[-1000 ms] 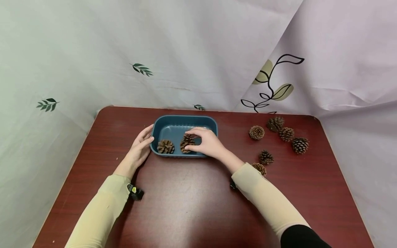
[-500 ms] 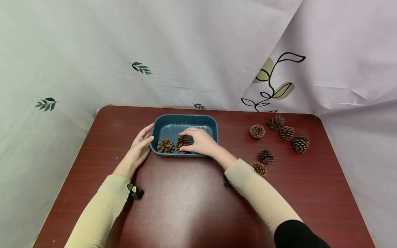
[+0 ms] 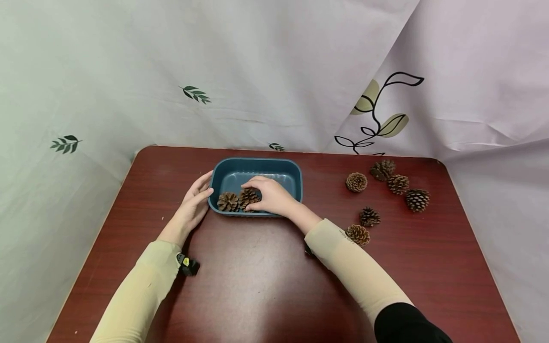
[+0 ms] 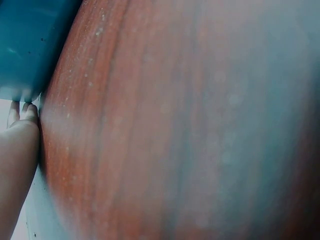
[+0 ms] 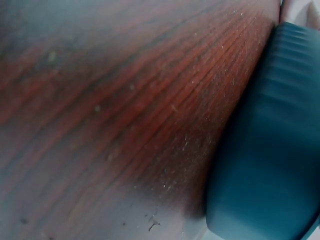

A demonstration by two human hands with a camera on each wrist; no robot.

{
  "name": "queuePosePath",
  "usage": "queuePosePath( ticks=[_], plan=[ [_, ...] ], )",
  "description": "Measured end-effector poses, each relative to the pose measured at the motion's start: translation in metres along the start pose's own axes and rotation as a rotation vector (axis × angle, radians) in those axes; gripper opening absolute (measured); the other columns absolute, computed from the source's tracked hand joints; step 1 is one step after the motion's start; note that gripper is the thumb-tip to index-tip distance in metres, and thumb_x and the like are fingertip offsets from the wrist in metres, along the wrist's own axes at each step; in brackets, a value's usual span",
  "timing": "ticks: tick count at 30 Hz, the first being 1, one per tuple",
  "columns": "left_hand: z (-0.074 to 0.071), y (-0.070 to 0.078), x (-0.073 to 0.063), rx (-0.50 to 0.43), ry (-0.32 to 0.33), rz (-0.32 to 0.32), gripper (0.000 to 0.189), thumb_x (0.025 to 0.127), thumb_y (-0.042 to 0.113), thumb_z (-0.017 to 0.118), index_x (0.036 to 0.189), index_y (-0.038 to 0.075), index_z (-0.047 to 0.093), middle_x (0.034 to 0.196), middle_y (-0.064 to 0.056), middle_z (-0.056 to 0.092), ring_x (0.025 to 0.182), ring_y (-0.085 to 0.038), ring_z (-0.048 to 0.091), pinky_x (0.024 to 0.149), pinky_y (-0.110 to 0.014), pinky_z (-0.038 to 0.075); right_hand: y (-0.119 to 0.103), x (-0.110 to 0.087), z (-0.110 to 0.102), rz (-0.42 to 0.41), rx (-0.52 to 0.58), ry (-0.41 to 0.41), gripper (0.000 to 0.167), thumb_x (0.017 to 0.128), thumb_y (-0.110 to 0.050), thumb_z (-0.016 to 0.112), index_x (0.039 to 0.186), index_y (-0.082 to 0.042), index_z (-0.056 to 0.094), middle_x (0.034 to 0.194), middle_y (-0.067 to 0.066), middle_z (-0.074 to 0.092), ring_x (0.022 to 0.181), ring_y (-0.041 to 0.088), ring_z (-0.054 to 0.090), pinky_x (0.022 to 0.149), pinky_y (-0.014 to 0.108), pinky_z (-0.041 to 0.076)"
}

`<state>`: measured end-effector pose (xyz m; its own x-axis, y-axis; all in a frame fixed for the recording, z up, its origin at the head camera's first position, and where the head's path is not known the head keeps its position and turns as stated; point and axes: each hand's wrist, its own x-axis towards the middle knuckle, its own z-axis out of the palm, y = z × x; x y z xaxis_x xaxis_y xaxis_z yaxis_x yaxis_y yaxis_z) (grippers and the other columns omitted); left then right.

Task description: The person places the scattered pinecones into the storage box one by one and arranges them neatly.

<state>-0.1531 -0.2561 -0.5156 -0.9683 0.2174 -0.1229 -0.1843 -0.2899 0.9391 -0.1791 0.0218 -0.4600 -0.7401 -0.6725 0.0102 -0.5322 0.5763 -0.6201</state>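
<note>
In the head view my right hand reaches into a blue rectangular plastic tub and holds a brown pine cone between thumb and fingers. Right beside it, in the tub's front left corner, lies another pine cone. My left hand rests against the tub's left end, fingers extended along the outer wall and thumb at the rim. The left wrist view catches the left hand at the end of the tub. From the right wrist only the tub's ribbed outer side shows; the right hand is hidden.
Several pine cones lie on the dark red wooden table to the right: a group at the back, a single cone left of it, and two nearer ones, one close to the right sleeve. A patterned white cloth hangs behind the table.
My right hand has slid left inside the tub with its pine cone, bringing it up beside the corner one. The left hand stays where it was.
</note>
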Motion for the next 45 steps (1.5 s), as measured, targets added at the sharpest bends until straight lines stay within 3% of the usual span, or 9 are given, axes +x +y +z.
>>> queuePosePath(
  ticks=[9, 25, 34, 45],
  plan=[
    [-0.001, 0.0, -0.001, -0.008, 0.003, 0.011, 0.057, 0.112, 0.003, 0.044, 0.167, 0.015, 0.031, 0.152, 0.014, 0.048, 0.138, -0.006, 0.05, 0.108, -0.022, 0.043, -0.001, 0.002, 0.004, -0.066, 0.018, -0.014, 0.06, 0.09, -0.025, 0.088, 0.144, -0.01, 0.066, 0.141, 0.007, 0.065, 0.132, 0.024, 0.063, 0.11, 0.041, 0.052],
    [0.0, 0.0, -0.001, -0.005, -0.007, 0.003, 0.058, 0.112, 0.004, 0.043, 0.168, 0.015, 0.03, 0.153, 0.014, 0.045, 0.138, -0.005, 0.049, 0.11, -0.023, 0.041, 0.0, -0.001, 0.0, -0.051, 0.079, 0.007, 0.059, 0.092, -0.024, 0.086, 0.144, -0.008, 0.066, 0.139, 0.008, 0.066, 0.124, 0.024, 0.065, 0.104, 0.04, 0.055],
    [0.0, 0.001, -0.001, -0.01, 0.002, 0.001, 0.058, 0.112, 0.005, 0.044, 0.167, 0.015, 0.03, 0.154, 0.014, 0.045, 0.138, -0.004, 0.049, 0.11, -0.023, 0.04, -0.003, -0.007, -0.01, -0.047, 0.11, 0.015, 0.056, 0.093, -0.023, 0.085, 0.143, -0.006, 0.066, 0.137, 0.009, 0.068, 0.125, 0.025, 0.067, 0.108, 0.041, 0.054],
    [0.0, 0.0, -0.001, -0.002, 0.01, -0.006, 0.058, 0.113, 0.005, 0.044, 0.168, 0.015, 0.029, 0.156, 0.013, 0.043, 0.138, -0.002, 0.049, 0.111, -0.023, 0.04, -0.002, -0.027, -0.025, -0.064, 0.2, 0.115, 0.051, 0.094, -0.016, 0.083, 0.141, -0.003, 0.067, 0.138, 0.013, 0.067, 0.124, 0.027, 0.068, 0.107, 0.045, 0.055]
  ],
)
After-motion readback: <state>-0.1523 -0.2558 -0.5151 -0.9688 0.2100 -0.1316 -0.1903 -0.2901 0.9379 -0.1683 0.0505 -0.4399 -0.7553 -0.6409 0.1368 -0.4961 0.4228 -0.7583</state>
